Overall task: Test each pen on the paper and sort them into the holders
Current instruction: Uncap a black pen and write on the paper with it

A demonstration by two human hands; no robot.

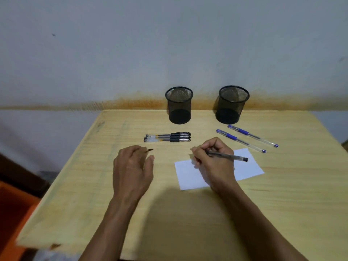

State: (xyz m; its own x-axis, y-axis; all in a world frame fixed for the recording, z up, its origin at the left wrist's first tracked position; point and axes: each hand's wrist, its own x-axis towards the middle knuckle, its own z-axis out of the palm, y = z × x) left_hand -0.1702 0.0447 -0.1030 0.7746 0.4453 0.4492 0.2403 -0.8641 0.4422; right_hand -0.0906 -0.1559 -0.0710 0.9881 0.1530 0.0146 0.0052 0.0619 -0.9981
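Right hand point(212, 159) grasping uncapped black pen point(227, 156) over paper point(248, 166); left hand point(131, 166) pinching its cap point(150, 150). Both mesh holders point(179, 104) empty; 5 pens untested.

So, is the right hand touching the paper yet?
Touching. In the head view the right hand lies across the white paper, its heel resting on the sheet with no gap showing, while its fingers grip a black pen.

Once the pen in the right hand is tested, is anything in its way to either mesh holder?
Nothing visible blocks it. The right hand holds the pen above the paper. The two blue pens lie flat on the table toward the right holder; the black pens lie flat before the left holder. Both are low enough to pass over.
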